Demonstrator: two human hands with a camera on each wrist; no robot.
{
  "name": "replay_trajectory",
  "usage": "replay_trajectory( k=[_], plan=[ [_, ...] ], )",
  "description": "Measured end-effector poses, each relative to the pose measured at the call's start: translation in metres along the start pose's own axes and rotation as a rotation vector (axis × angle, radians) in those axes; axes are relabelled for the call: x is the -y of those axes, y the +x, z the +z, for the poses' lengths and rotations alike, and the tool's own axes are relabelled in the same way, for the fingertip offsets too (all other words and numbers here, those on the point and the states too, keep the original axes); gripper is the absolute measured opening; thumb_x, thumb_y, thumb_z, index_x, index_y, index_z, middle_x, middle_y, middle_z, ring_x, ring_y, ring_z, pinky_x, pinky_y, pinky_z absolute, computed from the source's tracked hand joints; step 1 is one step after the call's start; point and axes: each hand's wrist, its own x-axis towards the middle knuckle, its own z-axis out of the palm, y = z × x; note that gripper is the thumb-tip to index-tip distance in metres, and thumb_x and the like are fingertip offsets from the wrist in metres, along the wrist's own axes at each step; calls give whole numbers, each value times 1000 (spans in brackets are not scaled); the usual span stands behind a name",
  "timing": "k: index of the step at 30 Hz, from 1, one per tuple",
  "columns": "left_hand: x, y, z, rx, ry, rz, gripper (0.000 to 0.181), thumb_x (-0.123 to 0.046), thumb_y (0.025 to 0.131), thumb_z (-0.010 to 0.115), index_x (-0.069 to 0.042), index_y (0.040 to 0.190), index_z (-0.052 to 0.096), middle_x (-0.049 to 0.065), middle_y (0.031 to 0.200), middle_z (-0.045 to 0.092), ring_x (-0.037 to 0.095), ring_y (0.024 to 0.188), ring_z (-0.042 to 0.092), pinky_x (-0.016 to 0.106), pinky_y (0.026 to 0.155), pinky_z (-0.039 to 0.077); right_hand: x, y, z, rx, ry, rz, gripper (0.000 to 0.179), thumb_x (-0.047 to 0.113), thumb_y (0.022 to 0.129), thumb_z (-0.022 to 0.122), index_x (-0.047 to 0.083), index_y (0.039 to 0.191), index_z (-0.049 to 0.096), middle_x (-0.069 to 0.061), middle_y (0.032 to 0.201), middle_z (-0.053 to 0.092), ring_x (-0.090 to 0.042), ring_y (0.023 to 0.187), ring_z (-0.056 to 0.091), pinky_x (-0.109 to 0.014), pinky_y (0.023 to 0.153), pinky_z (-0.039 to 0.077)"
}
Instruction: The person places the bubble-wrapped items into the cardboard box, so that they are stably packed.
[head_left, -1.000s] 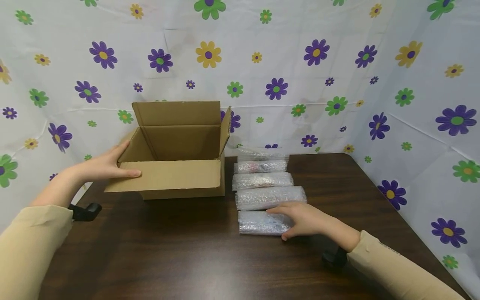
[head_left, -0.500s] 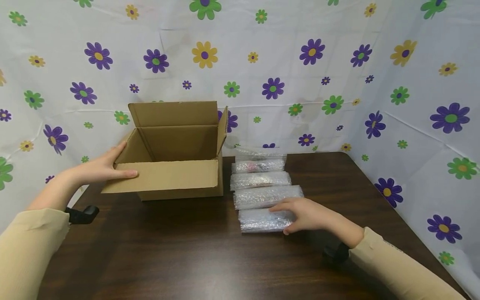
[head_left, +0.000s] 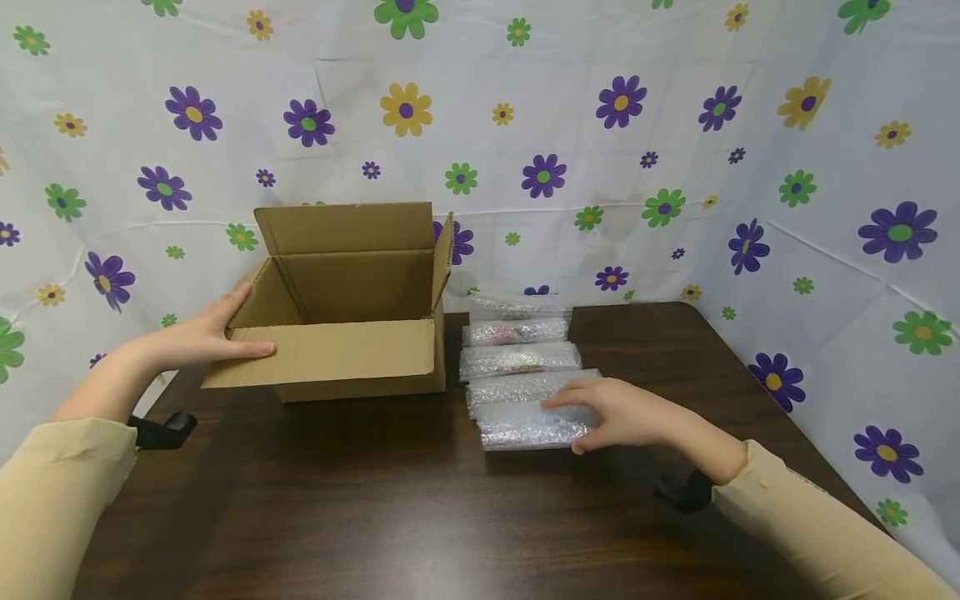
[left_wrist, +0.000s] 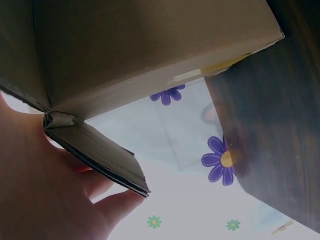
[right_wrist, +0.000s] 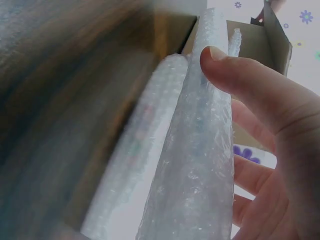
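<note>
An open cardboard box point(head_left: 367, 389) stands at the back left with its flaps spread. My left hand point(head_left: 187, 340) holds its left front corner, the thumb over the front flap point(head_left: 352, 348) and the fingers behind the left flap point(left_wrist: 97, 150). With thumb and fingers, my right hand point(head_left: 630, 414) grips the right end of the nearest bubble-wrapped bundle point(head_left: 525, 427). That bundle is raised slightly off the table and overlaps the bundle point(head_left: 510, 388) behind it. In the right wrist view the gripped bundle point(right_wrist: 195, 150) looks long and flat; its contents are too blurred to tell.
More bubble-wrapped bundles point(head_left: 519, 360) lie in a row behind, right of the box, with a loose-looking sheet of bubble wrap point(head_left: 517, 308) at the far end. The dark wooden table point(head_left: 360, 508) ends at a flower-print cloth point(head_left: 495, 133) at the back and right.
The right hand has taken hold of the nearest bundle and raised it a little, away from me over the one behind. The left hand stays on the box. The head view has shifted slightly.
</note>
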Motion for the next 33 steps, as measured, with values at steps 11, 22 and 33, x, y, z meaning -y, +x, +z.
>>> replay_trajectory(
  k=[11, 22, 33],
  plan=[
    [-1, -1, -1, 1, 15, -10, 109, -41, 89, 65, -3, 152, -16, 34, 154, -12, 54, 138, -15, 76, 100, 6, 9, -2, -27, -9, 22, -14, 60, 30, 80, 79, 23, 137, 58, -9, 136, 54, -28, 127, 48, -51, 102, 41],
    [-1, 2, 2, -8, 26, -16, 110, -43, 89, 66, -4, 152, -15, 33, 154, -11, 53, 138, -14, 76, 101, 6, 27, 4, -63, -11, 16, -29, 61, 32, 82, 78, 27, 138, 55, -4, 139, 52, -25, 128, 46, -50, 101, 41],
    [1, 0, 0, -14, 29, -15, 110, -42, 89, 66, -4, 152, -15, 34, 154, -11, 54, 138, -13, 76, 100, 7, 51, 18, -108, 8, 6, -116, 61, 28, 82, 79, 28, 138, 55, 6, 139, 52, -18, 129, 46, -45, 100, 44]
  ],
)
